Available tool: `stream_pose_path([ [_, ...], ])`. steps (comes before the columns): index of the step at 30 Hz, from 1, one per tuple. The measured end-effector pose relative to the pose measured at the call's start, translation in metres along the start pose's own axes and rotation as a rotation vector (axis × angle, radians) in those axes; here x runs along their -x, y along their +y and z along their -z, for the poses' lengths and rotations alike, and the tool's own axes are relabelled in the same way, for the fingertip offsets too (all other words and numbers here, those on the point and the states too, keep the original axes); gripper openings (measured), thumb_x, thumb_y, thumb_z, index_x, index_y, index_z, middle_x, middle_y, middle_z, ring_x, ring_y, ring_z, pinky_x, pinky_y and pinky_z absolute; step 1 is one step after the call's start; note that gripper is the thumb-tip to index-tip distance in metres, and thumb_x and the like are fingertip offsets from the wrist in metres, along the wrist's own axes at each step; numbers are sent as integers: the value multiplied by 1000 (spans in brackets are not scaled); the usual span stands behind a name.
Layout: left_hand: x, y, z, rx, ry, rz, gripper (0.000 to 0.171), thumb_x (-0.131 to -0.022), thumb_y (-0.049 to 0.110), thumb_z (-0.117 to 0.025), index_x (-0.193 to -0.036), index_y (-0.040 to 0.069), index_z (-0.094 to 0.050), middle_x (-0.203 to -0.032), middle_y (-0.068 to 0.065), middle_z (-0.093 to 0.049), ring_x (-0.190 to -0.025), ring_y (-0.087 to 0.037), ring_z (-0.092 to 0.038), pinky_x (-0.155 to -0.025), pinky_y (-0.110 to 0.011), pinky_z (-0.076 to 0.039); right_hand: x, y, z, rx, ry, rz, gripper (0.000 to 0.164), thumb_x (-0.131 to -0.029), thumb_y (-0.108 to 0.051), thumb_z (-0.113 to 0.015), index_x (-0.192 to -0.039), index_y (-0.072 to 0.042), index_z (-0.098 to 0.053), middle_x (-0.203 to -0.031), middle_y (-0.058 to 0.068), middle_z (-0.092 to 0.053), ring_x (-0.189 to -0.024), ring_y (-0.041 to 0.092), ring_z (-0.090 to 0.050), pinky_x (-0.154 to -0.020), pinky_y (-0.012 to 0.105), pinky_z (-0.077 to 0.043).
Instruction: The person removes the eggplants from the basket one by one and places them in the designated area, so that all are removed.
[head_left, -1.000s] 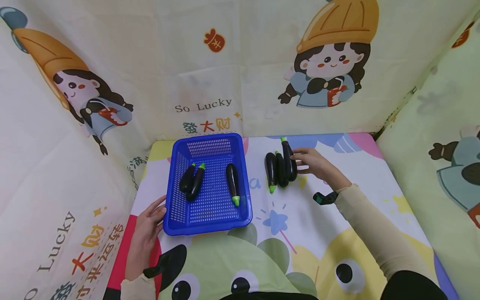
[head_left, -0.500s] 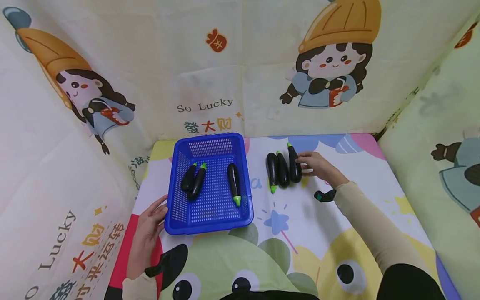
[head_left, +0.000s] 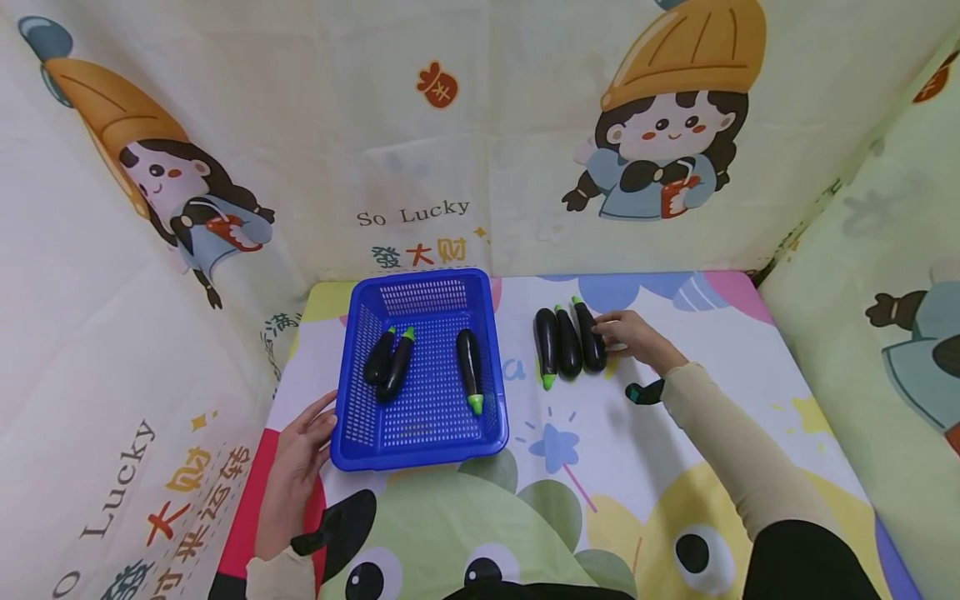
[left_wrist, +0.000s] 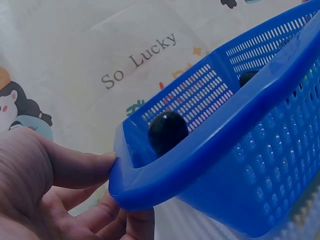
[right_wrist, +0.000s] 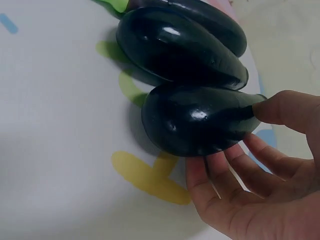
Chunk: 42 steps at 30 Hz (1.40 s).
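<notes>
A blue plastic basket (head_left: 420,460) stands on the table at centre left. My left hand (head_left: 296,467) holds its left rim; in the left wrist view the thumb lies on the rim's corner and the fingers are underneath. To the basket's right, three dark eggplants lie side by side. My right hand (head_left: 637,340) grips the rightmost eggplant (head_left: 590,340); the right wrist view has the thumb on its upper side and the fingers along its flank. Beside it lie the middle eggplant (head_left: 568,343) and the left eggplant (head_left: 547,343), whose green end points towards me.
Inside the basket, two eggplants lie together at the left, one of them an eggplant (head_left: 396,367) with a green tip. Another eggplant (head_left: 469,371) lies along the right wall. A printed cloth (head_left: 540,525) covers the table. A fabric wall (head_left: 525,167) rises behind it.
The rightmost eggplant has come down and towards me with my right hand, and now lies in line beside the other two. My left hand stays on the basket.
</notes>
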<state>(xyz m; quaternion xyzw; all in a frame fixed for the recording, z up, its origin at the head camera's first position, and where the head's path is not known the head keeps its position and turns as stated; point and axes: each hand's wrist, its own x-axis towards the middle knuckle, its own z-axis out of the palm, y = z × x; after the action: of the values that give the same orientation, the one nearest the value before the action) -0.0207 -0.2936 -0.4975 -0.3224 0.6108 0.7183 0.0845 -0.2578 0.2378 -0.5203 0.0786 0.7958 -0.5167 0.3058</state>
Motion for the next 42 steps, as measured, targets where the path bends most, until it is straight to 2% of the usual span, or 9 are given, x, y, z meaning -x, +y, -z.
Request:
stream_pose_path([
  [4,1,0,0,-3,1,-15,56,-107,23,-58,-161,29,-42,-108,24,-74,-103,-4,-75,-93,-21,-59,0,-1,-1,23,3,12,49,-106,-19,-57,-147,5,-49,-100,4,-55,-92,17,-57,-99,45,-57],
  [13,2,0,-1,-6,9,-15,56,-107,26,-58,-160,30,-43,-108,25,-74,-104,-2,-74,-94,-21,-59,-3,-1,-2,77,-11,29,48,-106,-21,-57,-143,8,-50,-105,8,-54,-95,20,-57,-105,50,-56],
  [23,3,2,-1,34,-34,-30,53,-110,17,-52,-162,23,-41,-104,21,-76,-100,-4,-76,-88,-20,-61,-2,-6,-3,144,-42,25,48,-108,-22,-53,-145,8,-48,-127,19,-57,-107,25,-62,-111,56,-51],
  [33,2,1,-1,19,-18,-27,52,-109,20,-53,-160,24,-43,-104,22,-75,-100,-3,-75,-89,-19,-60,9,-10,1,177,-52,54,50,-108,-24,-51,-144,11,-48,-142,31,-55,-123,40,-63,-110,57,-52],
  [38,1,1,-1,39,-32,-30,51,-110,17,-51,-161,22,-42,-103,21,-76,-98,-4,-75,-88,-20,-61,14,-17,5,263,-23,94,50,-108,-22,-53,-145,11,-47,-147,34,-50,-129,47,-57,-107,57,-54],
  [42,1,1,1,38,-26,-26,52,-110,18,-52,-161,24,-43,-104,21,-76,-99,-4,-75,-88,-20,-61,16,-29,1,393,35,167,51,-106,-21,-57,-144,10,-49,-146,35,-53,-127,46,-58,-99,52,-59],
])
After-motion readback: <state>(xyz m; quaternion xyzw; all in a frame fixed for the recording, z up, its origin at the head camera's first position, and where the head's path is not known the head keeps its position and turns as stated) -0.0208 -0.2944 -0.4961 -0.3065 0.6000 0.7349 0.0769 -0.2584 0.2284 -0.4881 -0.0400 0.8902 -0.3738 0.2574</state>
